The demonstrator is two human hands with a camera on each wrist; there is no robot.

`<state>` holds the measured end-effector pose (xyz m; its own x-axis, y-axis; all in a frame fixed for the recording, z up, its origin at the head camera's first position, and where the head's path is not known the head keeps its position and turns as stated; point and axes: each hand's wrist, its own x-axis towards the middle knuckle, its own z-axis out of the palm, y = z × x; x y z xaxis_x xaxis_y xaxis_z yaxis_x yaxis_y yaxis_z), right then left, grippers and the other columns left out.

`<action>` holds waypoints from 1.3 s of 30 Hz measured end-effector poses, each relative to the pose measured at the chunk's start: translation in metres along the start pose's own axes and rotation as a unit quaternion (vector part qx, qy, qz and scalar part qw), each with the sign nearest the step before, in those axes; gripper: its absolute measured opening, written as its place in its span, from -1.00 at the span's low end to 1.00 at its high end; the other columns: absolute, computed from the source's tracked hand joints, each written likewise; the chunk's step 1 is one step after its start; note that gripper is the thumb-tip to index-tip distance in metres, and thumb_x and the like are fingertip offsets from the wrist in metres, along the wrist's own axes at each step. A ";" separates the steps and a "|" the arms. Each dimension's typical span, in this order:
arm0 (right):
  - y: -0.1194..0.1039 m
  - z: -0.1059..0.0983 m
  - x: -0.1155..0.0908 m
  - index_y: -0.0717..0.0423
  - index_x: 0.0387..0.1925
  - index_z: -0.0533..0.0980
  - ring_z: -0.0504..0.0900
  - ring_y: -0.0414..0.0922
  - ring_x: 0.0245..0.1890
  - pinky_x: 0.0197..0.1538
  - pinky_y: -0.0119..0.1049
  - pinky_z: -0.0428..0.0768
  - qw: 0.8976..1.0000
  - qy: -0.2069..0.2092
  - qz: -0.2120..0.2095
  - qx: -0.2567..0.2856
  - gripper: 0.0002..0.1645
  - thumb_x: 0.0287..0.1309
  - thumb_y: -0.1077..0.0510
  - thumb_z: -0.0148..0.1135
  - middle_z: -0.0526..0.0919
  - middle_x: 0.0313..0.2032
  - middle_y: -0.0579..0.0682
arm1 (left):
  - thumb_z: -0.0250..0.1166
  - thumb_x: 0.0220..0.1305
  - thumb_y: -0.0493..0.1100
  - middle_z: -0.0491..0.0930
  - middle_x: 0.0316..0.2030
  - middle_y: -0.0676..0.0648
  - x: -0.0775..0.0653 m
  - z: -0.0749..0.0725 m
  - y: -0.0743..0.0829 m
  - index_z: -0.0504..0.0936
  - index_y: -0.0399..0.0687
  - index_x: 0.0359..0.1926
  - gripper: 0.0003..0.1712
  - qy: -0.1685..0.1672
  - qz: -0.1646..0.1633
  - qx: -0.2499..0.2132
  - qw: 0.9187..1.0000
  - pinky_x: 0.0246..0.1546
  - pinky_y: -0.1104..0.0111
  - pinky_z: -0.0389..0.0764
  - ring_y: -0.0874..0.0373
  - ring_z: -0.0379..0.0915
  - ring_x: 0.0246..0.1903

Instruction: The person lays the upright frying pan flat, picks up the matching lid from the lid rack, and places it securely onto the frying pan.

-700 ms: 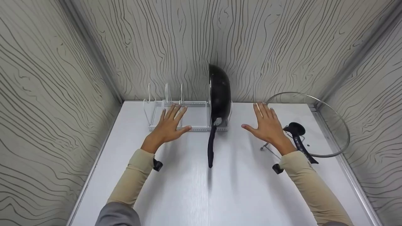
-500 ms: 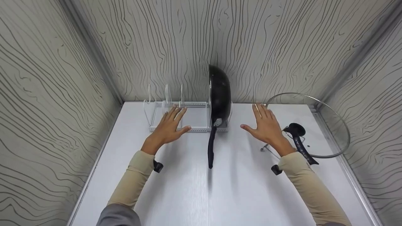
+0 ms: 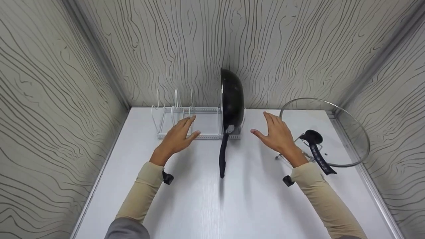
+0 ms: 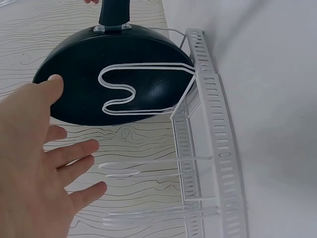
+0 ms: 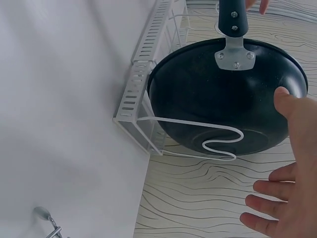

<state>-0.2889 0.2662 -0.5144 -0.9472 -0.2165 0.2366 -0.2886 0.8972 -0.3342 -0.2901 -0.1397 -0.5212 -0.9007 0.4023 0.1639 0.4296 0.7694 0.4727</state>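
A black frying pan (image 3: 233, 96) stands on edge at the right end of a white wire rack (image 3: 204, 136), its handle (image 3: 222, 159) pointing toward me. My left hand (image 3: 177, 136) hovers before the rack's left half, thumb spread from the fingers and nothing in its grasp. To the pan's right, my right hand (image 3: 277, 137) is held apart from it, also holding nothing, with the thumb pointing left. Both wrist views show the fingers loosely extended, and each thumb overlaps the pan there.
A large glass lid (image 3: 368, 142) with a metal rim leans at the right, a black handle (image 3: 318, 154) at its middle. Thin metal wire legs show beneath it, partly behind my right forearm. Patterned walls (image 3: 186, 39) enclose the white table (image 3: 206, 199) on three sides.
My right hand has shifted slightly left, toward the pan, and turned a little inward. The left hand has also turned slightly, its fingers drawn closer together. Pan, rack and lid stay put.
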 end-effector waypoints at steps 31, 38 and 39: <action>-0.027 0.010 -0.013 0.25 0.38 0.38 0.62 0.20 0.23 0.23 0.15 0.63 0.996 0.026 0.007 0.089 -0.15 0.41 -0.29 0.33 0.56 0.26 0.26 | 0.14 0.67 -0.02 0.76 -0.08 -0.09 0.003 0.026 0.022 0.59 -0.17 0.33 -0.57 0.120 0.021 -0.081 0.989 -0.04 0.14 0.75 0.04 0.73 -0.10; -0.033 0.012 -0.014 0.24 0.38 0.38 0.64 0.16 0.19 0.18 0.12 0.64 0.993 0.027 0.008 0.112 -0.17 0.42 -0.27 0.34 0.58 0.25 0.21 | 0.14 0.67 -0.04 0.77 -0.07 -0.09 0.004 0.031 0.027 0.61 -0.18 0.31 -0.58 0.125 0.012 -0.119 0.985 -0.04 0.18 0.76 0.07 0.73 -0.10; -0.034 0.013 -0.014 0.24 0.38 0.38 0.64 0.16 0.18 0.17 0.11 0.65 0.993 0.028 0.008 0.115 -0.17 0.42 -0.26 0.34 0.58 0.24 0.20 | 0.15 0.67 -0.04 0.77 -0.08 -0.09 0.004 0.031 0.027 0.61 -0.18 0.31 -0.59 0.127 0.012 -0.123 0.984 -0.05 0.19 0.76 0.07 0.73 -0.10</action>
<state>-0.2676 0.2336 -0.5185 -0.9444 -0.1756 0.2780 -0.3043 0.7872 -0.5364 -0.2800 -0.1018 -0.5351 -0.8913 0.2575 0.3733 0.4499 0.6055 0.6565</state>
